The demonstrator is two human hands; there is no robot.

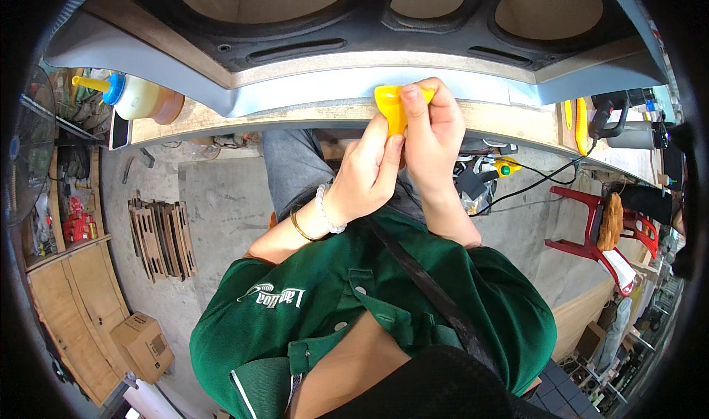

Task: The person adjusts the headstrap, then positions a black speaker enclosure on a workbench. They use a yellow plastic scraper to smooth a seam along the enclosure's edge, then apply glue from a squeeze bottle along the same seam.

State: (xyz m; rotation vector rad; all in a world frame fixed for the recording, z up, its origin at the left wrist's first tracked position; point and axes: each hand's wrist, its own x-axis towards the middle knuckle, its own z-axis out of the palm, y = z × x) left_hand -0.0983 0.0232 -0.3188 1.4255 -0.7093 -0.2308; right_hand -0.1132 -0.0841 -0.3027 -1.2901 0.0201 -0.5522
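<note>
A small yellow plastic scraper [395, 112], flared at its upper end and narrow below, is held upright between both my hands. My left hand [367, 169] pinches its narrow lower end between thumb and fingers. My right hand [434, 127] grips the flared upper part, thumb pressed on its face. Just beyond stands a speaker cabinet [367, 31] with a black front panel and round cutouts. A pale grey-blue covering sheet [310, 87] hangs along its near edge, over the wooden bench [325, 116]. The scraper's upper edge overlaps the sheet in view; whether they touch I cannot tell.
A squeeze bottle [148, 98] with blue cap and yellow nozzle lies at the bench's left end. At the right are yellow-handled tools [580, 127], a heat gun-like tool [628, 127] and a black cable [524, 192]. Wooden strips [159, 238] and a red stool [583, 220] stand on the floor.
</note>
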